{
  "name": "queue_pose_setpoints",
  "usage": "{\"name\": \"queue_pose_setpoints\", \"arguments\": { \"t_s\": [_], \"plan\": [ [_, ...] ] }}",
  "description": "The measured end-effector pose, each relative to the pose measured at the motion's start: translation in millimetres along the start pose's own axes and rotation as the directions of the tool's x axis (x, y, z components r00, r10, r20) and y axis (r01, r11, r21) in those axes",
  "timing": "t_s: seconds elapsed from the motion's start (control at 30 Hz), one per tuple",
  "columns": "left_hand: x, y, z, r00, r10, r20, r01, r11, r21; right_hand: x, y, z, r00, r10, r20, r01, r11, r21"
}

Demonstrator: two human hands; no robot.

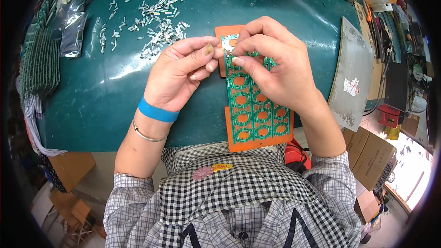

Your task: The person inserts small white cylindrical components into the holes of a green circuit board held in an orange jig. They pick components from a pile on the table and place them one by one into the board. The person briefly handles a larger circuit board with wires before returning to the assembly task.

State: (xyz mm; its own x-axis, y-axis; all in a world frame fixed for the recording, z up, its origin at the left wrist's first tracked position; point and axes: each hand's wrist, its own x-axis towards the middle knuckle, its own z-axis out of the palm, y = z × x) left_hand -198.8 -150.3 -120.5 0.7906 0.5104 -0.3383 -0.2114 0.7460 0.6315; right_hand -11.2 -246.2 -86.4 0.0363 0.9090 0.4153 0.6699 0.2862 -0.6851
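Observation:
A green circuit board panel (252, 115), cut into rows of ring shapes, lies on an orange backing plate (235, 146) in front of me. White parts sit on the ring at its far left corner. My right hand (280, 59) hovers over the far end of the panel, thumb and forefinger pinched. Beside the panel's far left edge, my left hand (179, 64) has its thumb and forefinger pressed together and the other fingers curled. Whatever either pinch holds is too small to make out. Part of the panel is hidden under the right hand.
Small white and silver parts (161, 32) lie scattered on the green tabletop (193, 124) at the far left. Green panels (41, 69) are stacked at the left edge, near a silvery bag (73, 32). On the right rests a grey sheet (347, 82), with tools beyond it.

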Motion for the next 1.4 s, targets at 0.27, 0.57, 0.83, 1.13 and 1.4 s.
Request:
{"name": "queue_pose_setpoints", "arguments": {
  "t_s": [0.27,0.57,0.83,1.13,1.4],
  "plan": [
    [1,-2,6,0.999,-0.041,0.027,0.043,0.994,-0.096,2,-10,8,0.992,-0.069,-0.108,0.069,0.998,-0.011],
    [1,-14,5,0.997,0.028,0.069,-0.028,1.000,0.002,5,-2,15,0.974,-0.162,-0.157,0.148,0.984,-0.096],
    [0,-5,15,0.986,0.168,-0.008,-0.168,0.986,0.018,-11,13,-16,0.969,0.247,-0.022,-0.235,0.945,0.226],
    [0,0,7,0.998,0.035,0.056,-0.034,0.999,-0.024,-38,28,-35,0.924,0.332,0.191,-0.346,0.937,0.048],
    [1,0,9,0.999,0.024,0.025,-0.024,1.000,0.002,-40,28,-32,0.946,0.265,0.185,-0.265,0.964,-0.023]
  ]
}}
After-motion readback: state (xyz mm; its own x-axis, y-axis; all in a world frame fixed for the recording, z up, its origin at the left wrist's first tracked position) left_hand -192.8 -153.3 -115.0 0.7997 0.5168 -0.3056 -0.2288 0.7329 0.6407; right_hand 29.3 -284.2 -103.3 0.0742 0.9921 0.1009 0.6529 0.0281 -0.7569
